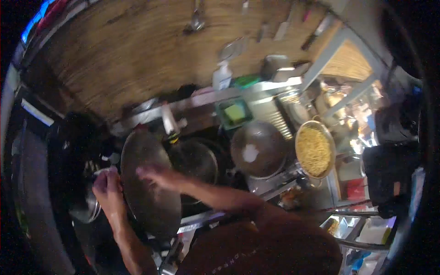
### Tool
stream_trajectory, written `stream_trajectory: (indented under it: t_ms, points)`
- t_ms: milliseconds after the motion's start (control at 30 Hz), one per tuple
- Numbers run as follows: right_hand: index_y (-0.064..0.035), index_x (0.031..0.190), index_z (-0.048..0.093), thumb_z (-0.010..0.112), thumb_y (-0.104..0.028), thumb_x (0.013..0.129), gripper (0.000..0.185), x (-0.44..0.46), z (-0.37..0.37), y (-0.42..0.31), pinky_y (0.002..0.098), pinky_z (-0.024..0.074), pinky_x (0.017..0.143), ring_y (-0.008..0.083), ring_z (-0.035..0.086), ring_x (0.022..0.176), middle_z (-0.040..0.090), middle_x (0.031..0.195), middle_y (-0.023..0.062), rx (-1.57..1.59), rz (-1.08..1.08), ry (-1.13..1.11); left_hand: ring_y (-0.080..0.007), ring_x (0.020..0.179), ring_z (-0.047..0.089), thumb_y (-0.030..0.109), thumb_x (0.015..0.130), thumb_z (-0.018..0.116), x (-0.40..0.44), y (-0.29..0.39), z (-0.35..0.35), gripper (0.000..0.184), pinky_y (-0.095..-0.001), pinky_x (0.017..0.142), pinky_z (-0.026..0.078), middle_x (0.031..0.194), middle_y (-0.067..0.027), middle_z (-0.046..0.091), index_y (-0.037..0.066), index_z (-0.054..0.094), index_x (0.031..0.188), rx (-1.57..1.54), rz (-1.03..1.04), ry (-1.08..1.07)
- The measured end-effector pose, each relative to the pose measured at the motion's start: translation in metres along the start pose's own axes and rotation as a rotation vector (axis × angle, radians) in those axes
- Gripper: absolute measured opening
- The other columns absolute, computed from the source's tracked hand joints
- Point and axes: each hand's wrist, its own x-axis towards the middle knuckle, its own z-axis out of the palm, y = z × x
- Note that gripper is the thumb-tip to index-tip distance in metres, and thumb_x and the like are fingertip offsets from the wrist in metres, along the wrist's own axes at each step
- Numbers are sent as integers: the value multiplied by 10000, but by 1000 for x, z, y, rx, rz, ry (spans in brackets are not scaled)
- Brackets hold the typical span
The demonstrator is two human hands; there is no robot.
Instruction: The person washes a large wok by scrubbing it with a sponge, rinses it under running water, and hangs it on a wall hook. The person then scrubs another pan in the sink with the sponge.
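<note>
A large dark wok (156,215) stands steeply tilted at left of centre, its inner side toward my right hand. At its left rim my left hand (108,187) is closed, with fingers curled at the wok's edge. Something small and whitish shows by those fingertips, too blurred to name. My right hand (160,178) reaches across from the right in front of the wok's inner face. Motion smears its fingers, so whether it holds anything is unclear. Behind the wok, a dark round pan (199,160) sits on the stove.
A second wok (266,156) holds a pale patch. To its right is a colander (333,149) full of noodles (314,151). A green tub (224,123) and a white spray bottle (222,75) stand behind. Utensils, including a ladle (197,22), hang on the wooden wall (137,59).
</note>
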Motion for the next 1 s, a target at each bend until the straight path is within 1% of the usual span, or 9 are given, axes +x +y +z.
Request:
stream_trajectory:
  t_ms: [367,467,500,567,633,700,800,833,1000]
  points:
    - [-104,1275,507,561,-551,916,575,-38,56,-59,407,470,909,181,536,1045,560,1148,51,-10,-17,-260,-106,624,511,315,916,519,-20,13,-23,326,-269,573,394,704,-18,586,21,643,850,-222,28,-287]
    - [-98,1275,517,571,-504,920,542,-30,58,-40,415,470,890,179,533,1062,578,1125,35,-51,10,-164,-126,677,529,319,919,522,-35,14,-16,328,-272,618,415,760,-42,607,19,649,879,-132,-2,-24]
    - [-84,1247,555,570,-428,930,468,-30,53,-37,382,468,881,157,540,1056,603,1103,25,-74,-92,-185,-151,775,554,357,931,528,-32,19,-29,370,-289,708,440,839,-68,627,15,668,932,-229,-54,-328]
    - [-64,1206,594,540,-355,946,394,-25,42,-28,346,466,872,139,547,1039,618,1100,30,-226,-163,-131,-163,849,570,381,952,517,-34,12,-23,411,-309,778,446,876,-76,637,4,675,996,-227,-125,-239]
    - [-58,1179,611,515,-307,959,346,-37,49,-36,313,468,851,130,558,1008,632,1083,30,-216,-215,-36,-195,1026,552,445,960,498,-32,33,-36,482,-340,922,407,1108,-116,609,-6,636,1062,-39,-124,-499]
    - [-59,1205,599,522,-301,954,357,-58,60,-64,311,472,834,155,567,993,628,1033,47,-238,-181,29,-180,919,580,307,974,499,-29,27,-34,381,-311,812,440,964,-106,622,-32,674,967,-37,40,-551]
    - [-81,824,595,610,-271,774,197,-78,73,-90,307,394,614,160,491,728,530,768,36,-100,-74,467,-201,951,570,234,960,520,-32,34,-47,327,-305,829,425,994,-122,602,-52,674,929,-71,326,-424]
    - [-76,794,570,615,-186,714,144,-67,32,-72,305,399,633,159,485,722,512,767,18,-202,22,415,-204,942,566,214,956,523,-34,30,-58,308,-303,826,421,981,-120,598,-52,670,909,-87,364,-331]
    - [-75,843,575,640,1,696,179,-115,10,-104,282,467,718,125,518,674,533,735,2,-149,-371,470,-190,882,542,154,944,535,-46,-2,-103,250,-298,802,409,937,-111,580,-30,649,821,-191,420,-3]
